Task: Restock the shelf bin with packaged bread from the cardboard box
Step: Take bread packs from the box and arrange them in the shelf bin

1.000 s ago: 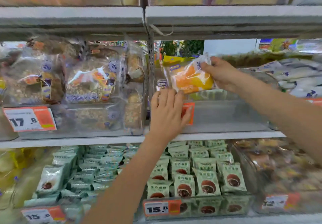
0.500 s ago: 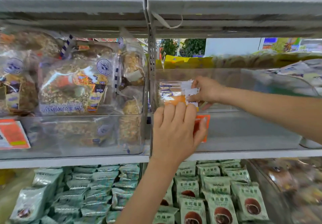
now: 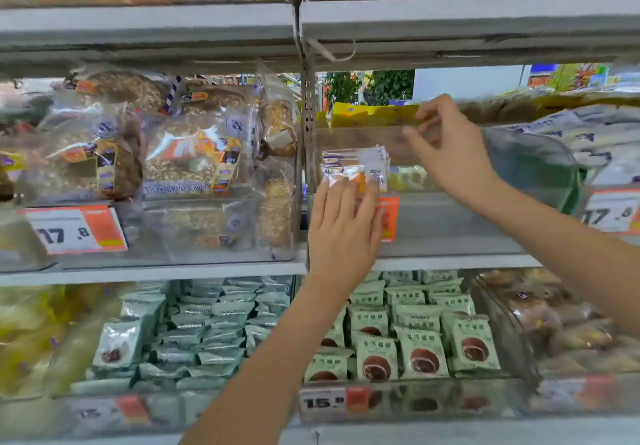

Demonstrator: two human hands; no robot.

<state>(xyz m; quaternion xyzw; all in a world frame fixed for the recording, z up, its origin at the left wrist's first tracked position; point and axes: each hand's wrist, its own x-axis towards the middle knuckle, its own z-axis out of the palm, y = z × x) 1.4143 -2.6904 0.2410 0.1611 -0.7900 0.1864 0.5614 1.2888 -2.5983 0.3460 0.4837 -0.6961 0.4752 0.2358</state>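
A clear plastic shelf bin (image 3: pixel 450 222) stands on the middle shelf, right of the upright post. Several orange-and-white packaged breads (image 3: pixel 353 167) stand in a row at its left end. My left hand (image 3: pixel 343 229) lies flat against the bin's front wall, fingers straight, just below the packs. My right hand (image 3: pixel 446 153) hovers above the bin, to the right of the packs, with fingers loosely curled and nothing in it. The cardboard box is out of view.
A bin of seeded loaves (image 3: pixel 180 167) sits to the left with a 17.8 price tag (image 3: pixel 74 231). Green snack packs (image 3: pixel 408 333) fill the bins below. Pale bags (image 3: pixel 595 143) lie at the right. A shelf (image 3: pixel 450 18) runs close overhead.
My right hand lowered the orange bread pack into the bin's left end, let go of it and rose away to the right. My left hand stayed on the bin front.
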